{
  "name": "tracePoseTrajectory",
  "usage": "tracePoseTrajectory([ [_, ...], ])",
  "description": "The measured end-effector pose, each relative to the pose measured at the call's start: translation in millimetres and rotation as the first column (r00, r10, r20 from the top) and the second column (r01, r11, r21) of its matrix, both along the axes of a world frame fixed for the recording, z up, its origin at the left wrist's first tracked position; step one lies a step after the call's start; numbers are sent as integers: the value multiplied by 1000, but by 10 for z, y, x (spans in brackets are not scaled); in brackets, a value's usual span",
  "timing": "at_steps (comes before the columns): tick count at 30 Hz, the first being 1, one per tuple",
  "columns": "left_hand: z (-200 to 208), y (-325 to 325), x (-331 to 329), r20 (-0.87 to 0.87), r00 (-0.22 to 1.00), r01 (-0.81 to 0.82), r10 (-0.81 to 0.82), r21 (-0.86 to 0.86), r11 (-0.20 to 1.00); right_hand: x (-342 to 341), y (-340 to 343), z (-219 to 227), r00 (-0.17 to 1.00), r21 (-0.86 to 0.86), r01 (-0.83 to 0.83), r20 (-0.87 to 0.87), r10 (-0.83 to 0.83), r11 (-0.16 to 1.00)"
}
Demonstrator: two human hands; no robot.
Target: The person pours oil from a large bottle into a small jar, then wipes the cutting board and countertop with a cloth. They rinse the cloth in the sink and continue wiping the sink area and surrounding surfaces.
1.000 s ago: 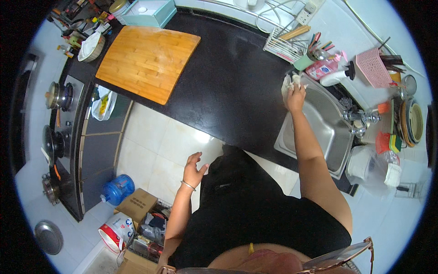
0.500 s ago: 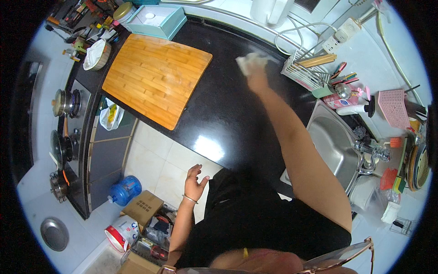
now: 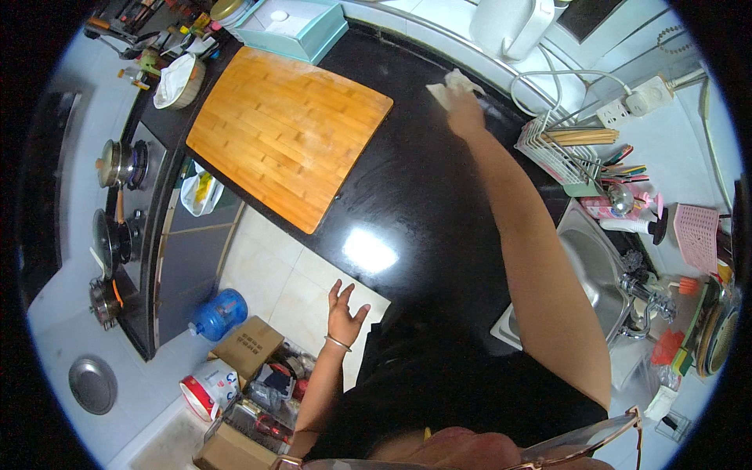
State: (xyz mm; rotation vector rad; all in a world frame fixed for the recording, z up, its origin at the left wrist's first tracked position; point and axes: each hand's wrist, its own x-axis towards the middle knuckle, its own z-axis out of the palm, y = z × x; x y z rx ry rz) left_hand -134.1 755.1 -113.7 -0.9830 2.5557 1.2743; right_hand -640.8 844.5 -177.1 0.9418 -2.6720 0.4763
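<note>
With my right arm stretched far across the black countertop (image 3: 407,196), my right hand (image 3: 468,116) presses a crumpled whitish cloth (image 3: 448,92) onto the surface near the back edge. Its fingers are partly covered by the cloth. My left hand (image 3: 345,315), a bangle at the wrist, hangs in the air off the counter's front edge; its fingers are apart and hold nothing. A wooden cutting board (image 3: 286,133) lies on the counter, left of the cloth. Thin wet-looking streaks show on the black surface.
A white rack (image 3: 556,149) holding chopsticks stands right of my right hand. Nearer is a steel sink (image 3: 583,274). A light-blue box (image 3: 291,35) sits behind the board. Pots stand on the stove (image 3: 149,180) at left. On the floor are a blue water jug (image 3: 219,315) and cardboard boxes (image 3: 249,346).
My right hand has pushed the cloth a little farther toward the back edge of the counter. The whole view has shifted slightly. My left hand stays off the front edge, fingers still spread.
</note>
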Motion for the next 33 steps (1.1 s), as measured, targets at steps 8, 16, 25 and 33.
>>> tracePoseTrajectory([
  [8, 218, -11, -59, -12, 996, -82, 84, 113, 990, 2692, -583, 126, 807, -95, -471, 356, 471, 877],
  [16, 413, -347, 102, -124, 992, 37, -26, 87, 996, 3458, -201, 233, 669, -162, -634, 378, 641, 757],
  [25, 352, -669, 962, -93, 987, -124, 135, 117, 985, 2293, -207, 152, 981, -103, -156, 98, 166, 982],
  [33, 355, -578, 1394, -67, 973, -208, 220, 148, 967, 3435, -973, 155, 934, 60, -339, 139, 329, 939],
])
